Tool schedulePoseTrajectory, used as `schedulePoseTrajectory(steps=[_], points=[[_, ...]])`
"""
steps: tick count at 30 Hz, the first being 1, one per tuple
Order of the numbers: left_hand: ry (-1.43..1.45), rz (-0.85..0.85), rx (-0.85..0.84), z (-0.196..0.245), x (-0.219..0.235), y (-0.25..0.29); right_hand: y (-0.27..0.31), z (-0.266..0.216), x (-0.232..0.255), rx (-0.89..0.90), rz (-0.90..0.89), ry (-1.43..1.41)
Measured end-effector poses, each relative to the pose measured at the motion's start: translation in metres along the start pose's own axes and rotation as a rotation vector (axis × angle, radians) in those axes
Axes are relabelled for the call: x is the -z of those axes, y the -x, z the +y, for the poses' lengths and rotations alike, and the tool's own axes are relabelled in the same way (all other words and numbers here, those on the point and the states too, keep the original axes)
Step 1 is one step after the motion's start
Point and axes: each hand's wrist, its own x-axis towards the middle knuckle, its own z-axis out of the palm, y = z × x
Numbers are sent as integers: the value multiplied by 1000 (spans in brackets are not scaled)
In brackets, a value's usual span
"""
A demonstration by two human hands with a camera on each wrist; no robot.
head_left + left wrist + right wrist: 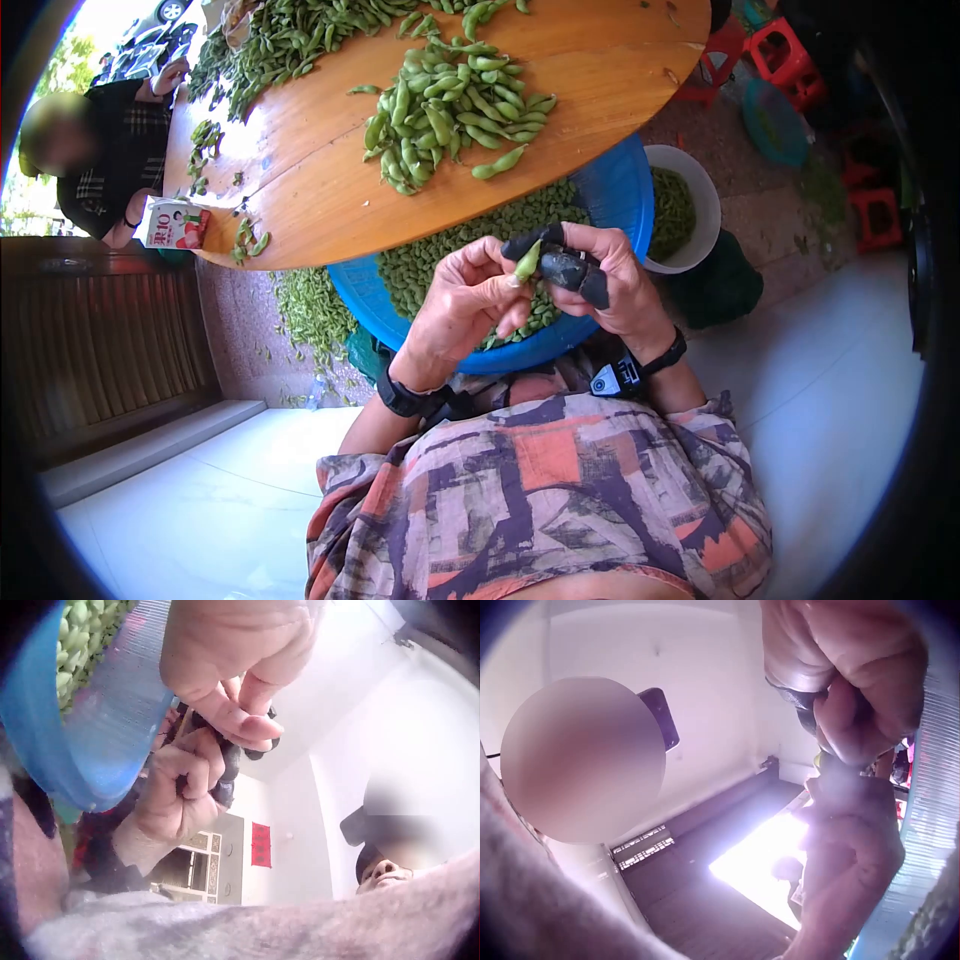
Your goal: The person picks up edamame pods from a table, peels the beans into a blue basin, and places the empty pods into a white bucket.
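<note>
In the head view a green pod [528,262] is held between both hands, above a blue basin [643,190] of shelled green beans [405,272]. The left hand [455,305] pinches the pod's lower end between thumb and finger. Dark coverings wrap the thumb and some fingers of the right hand [610,280], which grips the pod from the other side. Both hands meet in the left wrist view, left hand [240,660] above right hand [180,784]; the pod is hidden there. The right wrist view shows the right hand [847,675] close to the left hand [851,855].
A wooden table [310,175] bears a pile of pods [440,115] and a carton [177,226]. Beside the basin stands a white bucket [707,205]. Empty shells [305,305] lie on the floor at left. Another person [110,150] sits across the table; red stools [785,50] stand at right.
</note>
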Motion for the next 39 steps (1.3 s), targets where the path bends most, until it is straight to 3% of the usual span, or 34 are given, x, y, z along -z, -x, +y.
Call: schedulePoseTrajectory(steps=[1,2,3,5,10,11,14,16,17,20,24,26,30,32,34,36,37,39], points=[[-117,52,-64,0,-5,0,0,-1,-1,-2,0,0],[-115,54,-65,-1,-6,1,0,-1,-3,134,37,257],[-363,124,-105,-1,-7,4,0,-1,-6,270,72,514],[-741,206,-176,-2,-6,7,-1,3,-9,273,107,564],[-710,140,-154,6,-1,6,-1,1,-6,180,130,494],[-653,134,-81,10,-1,6,-1,1,-5,179,130,496],[-634,121,31,16,-2,4,-4,9,-5,303,96,625],[-594,103,30,10,1,0,-6,17,-15,525,282,952],[-564,83,-38,0,8,0,-3,17,-20,491,287,957],[-605,333,-41,-12,-8,3,-3,26,-29,571,372,1082],[-761,382,-32,-9,-9,1,-6,25,-33,591,368,1016],[-1322,185,-382,-15,6,2,-9,27,-28,594,358,1009],[-1273,152,-499,-24,7,-5,-8,20,-12,500,314,914],[-355,201,-29,-17,-1,-9,-6,16,-13,494,311,887],[-369,213,-33,-18,6,-13,-5,17,-14,522,319,854],[-562,128,-24,-10,8,-14,-4,11,-11,537,341,858],[-793,137,-41,-6,3,-13,-2,8,-7,539,359,864],[-1133,170,-197,3,-13,-6,15,-9,14,541,442,972]])
